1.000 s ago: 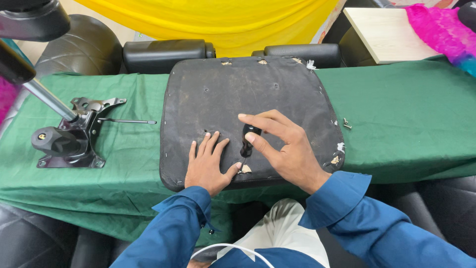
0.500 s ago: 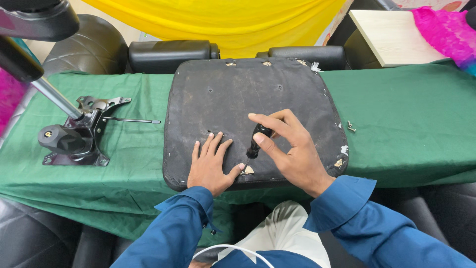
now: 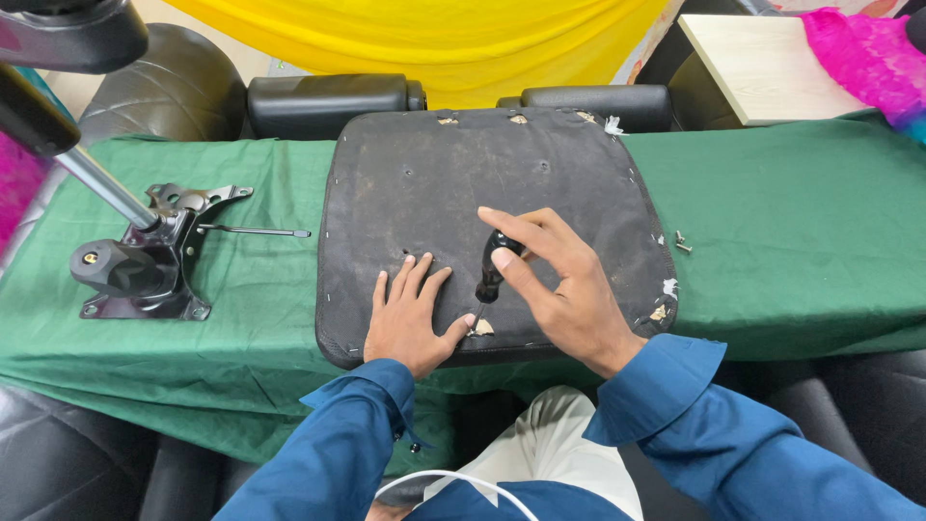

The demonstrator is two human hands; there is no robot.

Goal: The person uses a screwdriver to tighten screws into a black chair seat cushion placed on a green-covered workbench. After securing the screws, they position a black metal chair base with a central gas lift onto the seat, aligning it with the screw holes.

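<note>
- Right hand (image 3: 559, 289): closed around a screwdriver (image 3: 492, 275) by its black handle, thumb and fingertips pinching the top.
- Screwdriver stands steeply tilted, handle up and away from the person, shaft running down toward the near edge. Tip meets the seat base (image 3: 482, 164) at a pale torn spot (image 3: 482, 327) close to that edge.
- Left hand (image 3: 413, 314): flat and open, palm down on the seat base, holding nothing. Fingers point away from the person; the thumb lies just beside the screwdriver tip, touching or nearly so, cannot tell which.
- Key relation: the tip sits between the two hands, just right of the left thumb and down-left of the right palm. The left hand is nearer the tip; the right hand is at the handle end.
- Seat base: dark, flat, rounded square, lying on the green cloth (image 3: 801, 222) over the bench. More pale torn patches along its right and far edges.
- Two small screws (image 3: 681, 241) on the cloth, right of the seat base, apart from it.
- Left, well apart: a black metal chair mechanism (image 3: 145, 260) with a gas cylinder (image 3: 96, 183) rising up-left and a thin lever (image 3: 260, 232) pointing toward the seat base.
- Far side: two black armrests (image 3: 333, 101), yellow fabric (image 3: 434, 29) behind.
</note>
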